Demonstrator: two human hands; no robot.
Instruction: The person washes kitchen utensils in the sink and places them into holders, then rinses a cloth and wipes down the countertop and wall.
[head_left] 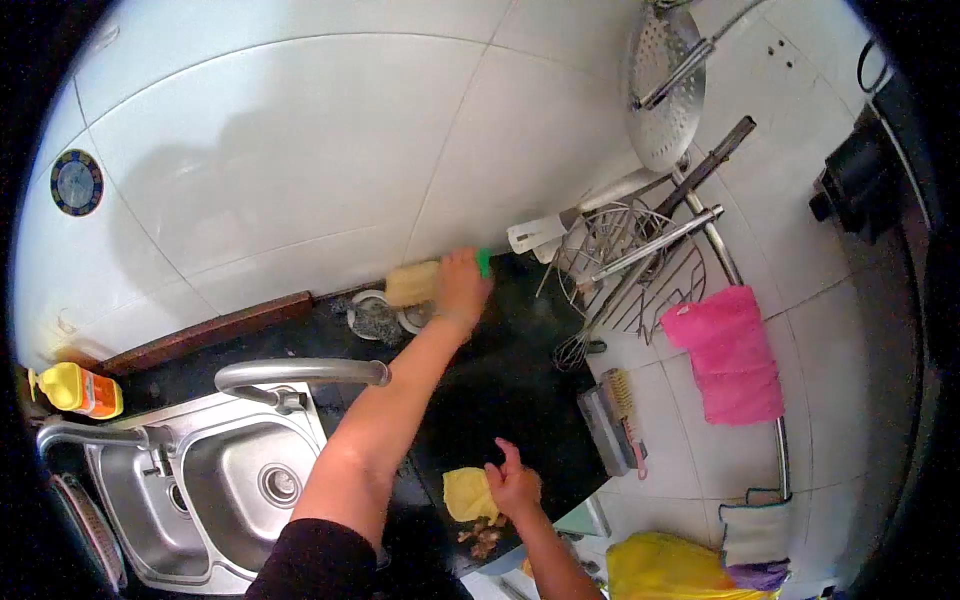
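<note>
My left hand (463, 290) reaches across the black counter to the wall, its fingers closed round a small green object (484, 263) that is mostly hidden. Just left of it, a pale yellow block (412, 284) rests over round dishes, beside a grey scouring pad (375, 320). Nearer the counter's front edge, my right hand (515, 487) grips the edge of a yellow cloth (467, 495), with one finger stretched out. Small brown scraps (482, 538) lie just below the cloth.
A double steel sink (250, 480) with a curved faucet (300, 372) is at the left, near a yellow-orange bottle (85, 391). Whisks and racks (640, 250) hang on the right wall, with a pink cloth (728, 355), a brush (622, 400) and a yellow bag (660, 568).
</note>
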